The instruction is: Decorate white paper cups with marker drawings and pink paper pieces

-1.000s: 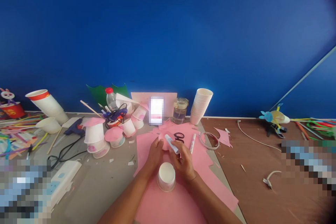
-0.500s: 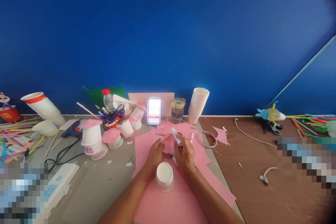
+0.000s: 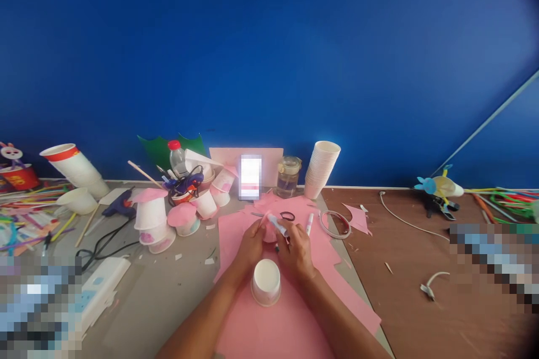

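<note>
My left hand (image 3: pixel 253 241) is closed on a small piece of pink paper (image 3: pixel 269 233), held above the pink sheets on the table. In my right hand (image 3: pixel 298 247) is a white tube with bluish print (image 3: pixel 277 225); its far end lies over the pink piece. I cannot make out whether the tip touches the paper. Between my forearms a white paper cup (image 3: pixel 266 277) stands upside down on a large pink sheet (image 3: pixel 269 331). Just beyond my hands lie scissors (image 3: pixel 288 216), partly covered. A slim white marker (image 3: pixel 310 224) rests to the right.
Behind stand a phone (image 3: pixel 250 176), a glass jar (image 3: pixel 288 176) and a stack of paper cups (image 3: pixel 322 168). Pink-topped cups (image 3: pixel 151 216), a glue gun (image 3: pixel 120 205) and a power strip (image 3: pixel 99 291) are on the left. A tape roll (image 3: pixel 335 225) lies on the right.
The white tube has tipped lower and moved left over the pink piece in my left hand. The whole view has shifted slightly.
</note>
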The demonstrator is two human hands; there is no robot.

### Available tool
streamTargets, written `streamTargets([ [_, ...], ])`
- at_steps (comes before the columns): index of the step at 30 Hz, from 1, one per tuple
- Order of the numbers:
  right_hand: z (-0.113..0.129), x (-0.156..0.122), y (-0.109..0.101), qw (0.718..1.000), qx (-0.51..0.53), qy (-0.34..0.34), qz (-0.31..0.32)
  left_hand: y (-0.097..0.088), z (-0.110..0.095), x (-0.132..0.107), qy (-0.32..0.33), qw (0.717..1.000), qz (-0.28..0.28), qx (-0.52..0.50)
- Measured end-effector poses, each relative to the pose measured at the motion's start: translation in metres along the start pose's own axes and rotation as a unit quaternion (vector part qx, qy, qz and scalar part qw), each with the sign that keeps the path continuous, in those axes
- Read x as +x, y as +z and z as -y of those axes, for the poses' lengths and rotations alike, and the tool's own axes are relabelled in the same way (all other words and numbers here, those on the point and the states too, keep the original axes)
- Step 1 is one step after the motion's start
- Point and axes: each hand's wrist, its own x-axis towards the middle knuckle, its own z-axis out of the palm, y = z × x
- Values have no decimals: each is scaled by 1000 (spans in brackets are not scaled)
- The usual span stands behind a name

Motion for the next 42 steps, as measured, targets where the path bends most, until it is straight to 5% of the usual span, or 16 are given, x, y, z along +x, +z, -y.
streamTargets([
  [7,-11,1,-6,995,21,77,-65,-1,6,1,-25,999,-28,-13],
  [17,6,-2,-2,990,103,74,64,1,10,3,-66,991,13,-117],
  [28,8,1,-4,973,162,159,32,2,1,0,-105,952,65,-281],
  [33,9,2,-4,970,179,162,41,3,-16,-6,-99,923,111,-354],
  [38,8,0,-3,972,164,143,90,-2,-10,1,-157,887,127,-416],
  [42,6,-1,-2,979,133,116,104,-3,-4,5,-142,896,105,-408],
])
